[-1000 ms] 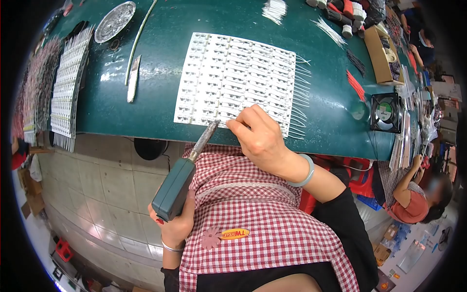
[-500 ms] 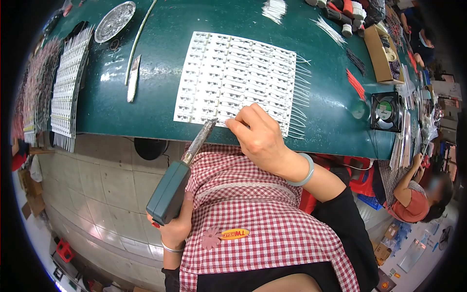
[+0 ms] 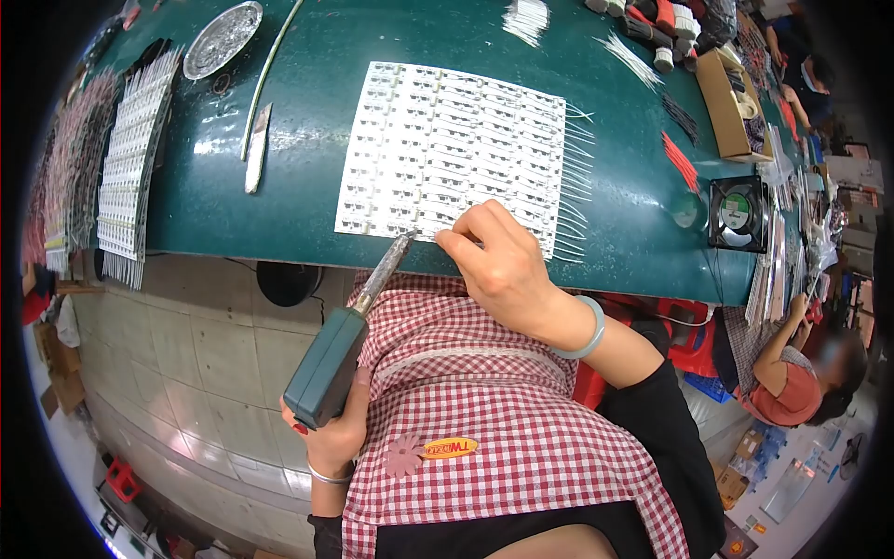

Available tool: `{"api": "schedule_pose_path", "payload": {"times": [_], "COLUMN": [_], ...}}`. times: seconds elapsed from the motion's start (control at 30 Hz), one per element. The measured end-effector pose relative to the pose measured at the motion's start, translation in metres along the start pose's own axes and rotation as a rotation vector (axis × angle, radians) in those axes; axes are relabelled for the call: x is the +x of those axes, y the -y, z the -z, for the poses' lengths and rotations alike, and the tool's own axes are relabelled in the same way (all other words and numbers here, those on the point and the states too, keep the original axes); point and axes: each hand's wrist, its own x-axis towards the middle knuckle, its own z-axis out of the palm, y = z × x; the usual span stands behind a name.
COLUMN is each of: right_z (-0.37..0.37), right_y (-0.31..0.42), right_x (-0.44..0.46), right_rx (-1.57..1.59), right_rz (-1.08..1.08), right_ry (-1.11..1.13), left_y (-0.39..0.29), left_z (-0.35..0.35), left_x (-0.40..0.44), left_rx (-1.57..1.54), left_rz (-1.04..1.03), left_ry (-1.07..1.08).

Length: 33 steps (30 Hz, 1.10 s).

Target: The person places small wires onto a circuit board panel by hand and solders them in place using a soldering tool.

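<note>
Our iron (image 3: 326,368) at the board's (image 3: 384,158) edge
Left hand (image 3: 340,436) grips it; right fingers (image 3: 451,244) pinch, contents unclear; a slipping tip (image 3: 407,238) could burn them.

From my remote station I record a broad green worktable (image 3: 289,219) with a worn, speckled surface, glossy where overhead light reflects off it. Below its near edge I note a floor (image 3: 209,349) of pale, square tiles with dark joints, scuffed and carrying bright glare, and a round black stool (image 3: 287,283) partly under the table. I also log a small red stool (image 3: 122,479) at lower left and stacked cardboard boxes (image 3: 63,371) along the left margin.
</note>
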Motion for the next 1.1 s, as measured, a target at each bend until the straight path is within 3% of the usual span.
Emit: {"api": "schedule_pose_path", "payload": {"times": [0.43, 0.73, 1.1], "right_z": [0.001, 0.001, 0.005], "right_y": [-0.001, -0.002, 0.006], "right_x": [-0.001, -0.001, 0.006], "right_rx": [0.004, -0.009, 0.003], "right_rz": [-0.01, -0.008, -0.002], "right_ry": [0.018, 0.037, -0.016], "left_y": [0.006, 0.01, 0.025], "left_z": [-0.002, 0.004, 0.007], "left_x": [0.007, -0.001, -0.006], "left_rx": [-0.022, -0.023, -0.353], "left_rz": [-0.096, 0.003, 0.08], "left_ry": [0.061, 0.074, -0.067]}}
